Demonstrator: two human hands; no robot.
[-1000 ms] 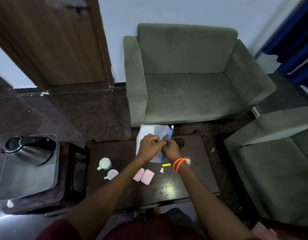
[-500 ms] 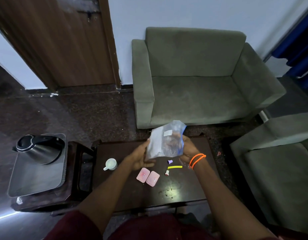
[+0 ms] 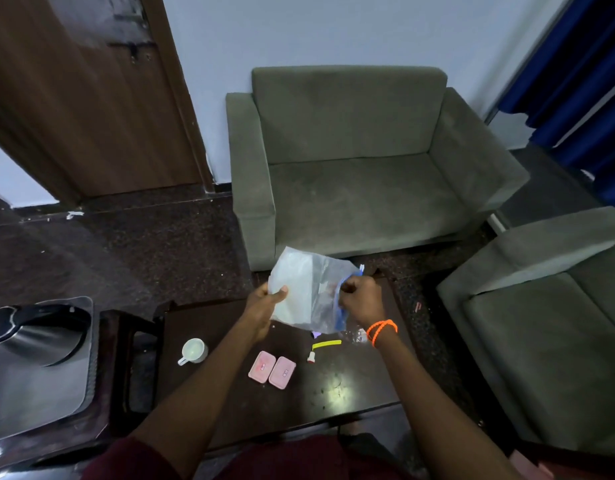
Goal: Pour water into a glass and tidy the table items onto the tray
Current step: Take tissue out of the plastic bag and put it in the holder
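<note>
Above a dark bench (image 3: 351, 393) facing a grey sofa (image 3: 361, 168): left hand (image 3: 263, 308) and right hand (image 3: 363, 299) both gripping a clear plastic bag (image 3: 308, 292) stretched between them; white cup (image 3: 194, 350) below-left of left hand.

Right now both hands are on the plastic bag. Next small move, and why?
Probably pull the bag's blue zip edge open. The left hand pinches one side of the plastic bag, and the right hand grips the blue edge, held above the table.
</note>
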